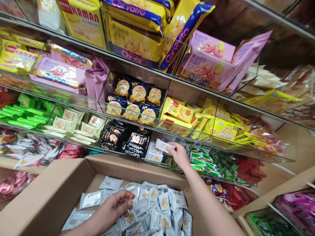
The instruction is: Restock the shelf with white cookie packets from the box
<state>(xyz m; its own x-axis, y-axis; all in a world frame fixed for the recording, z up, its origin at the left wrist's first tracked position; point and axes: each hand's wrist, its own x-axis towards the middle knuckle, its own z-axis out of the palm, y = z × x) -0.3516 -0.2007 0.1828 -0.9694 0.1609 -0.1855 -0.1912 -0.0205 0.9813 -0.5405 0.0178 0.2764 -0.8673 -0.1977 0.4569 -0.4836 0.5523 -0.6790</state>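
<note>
The right hand (180, 154) is pinching one white snack packet (164, 145) over the glass shelf (258, 154), just beside the black packets (133, 139), so a sloppy grip could dump it among those (the left hand (118, 205) is curled on the loose packets (157, 200) in the cardboard box (49, 196), grip unclear).

We couldn't read print on the white packets (159, 203). Bottom edge cut the cardboard box (49, 193) and the forearm behind our left hand (118, 205); top edge cropped the KAMAN bag (83, 23).

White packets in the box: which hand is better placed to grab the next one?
Likely left hand: it touches the packets in the cardboard box; the right hand holds one at the shelf.
</note>
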